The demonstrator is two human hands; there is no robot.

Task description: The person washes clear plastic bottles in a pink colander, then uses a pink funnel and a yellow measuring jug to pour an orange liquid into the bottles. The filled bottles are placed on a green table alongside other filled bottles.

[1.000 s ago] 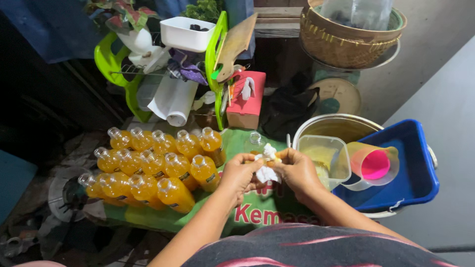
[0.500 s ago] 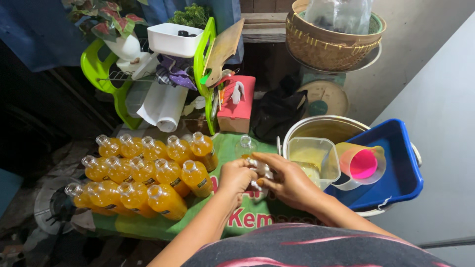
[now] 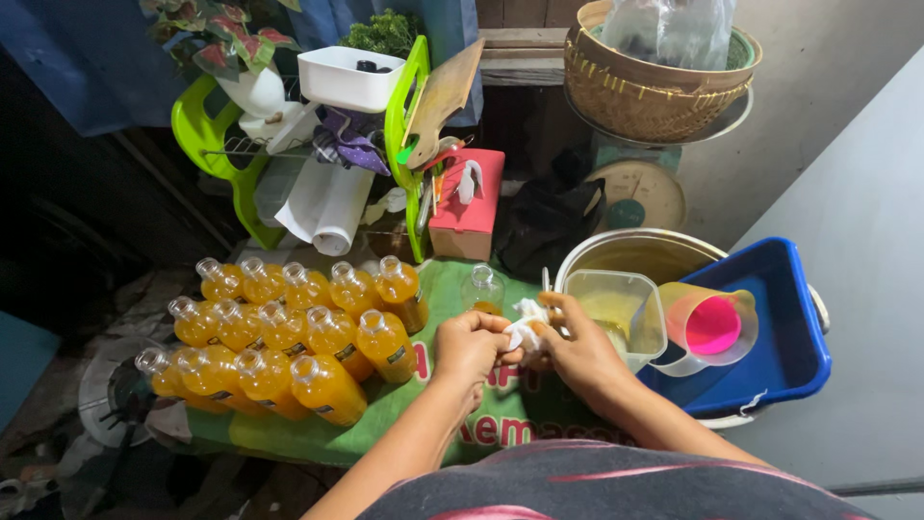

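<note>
Since a moment ago I see both hands lower, nearer the blue tub (image 3: pixel 784 318): left hand (image 3: pixel 470 347) and right hand (image 3: pixel 577 351) pinch a white cloth (image 3: pixel 526 323), probably wiping something hidden.

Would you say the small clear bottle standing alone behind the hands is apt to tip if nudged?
Probably yes. The small clear bottle looks nearly empty, so likely light. It stands uncapped on a soft green cloth, unsupported, unlike the packed orange-filled bottles.

Your left hand (image 3: pixel 469 345) and right hand (image 3: pixel 577 349) bare, no rings or watch visible, forearms unsleeved, dark grey garment with pink-red streaks at lower frame edge.
</note>
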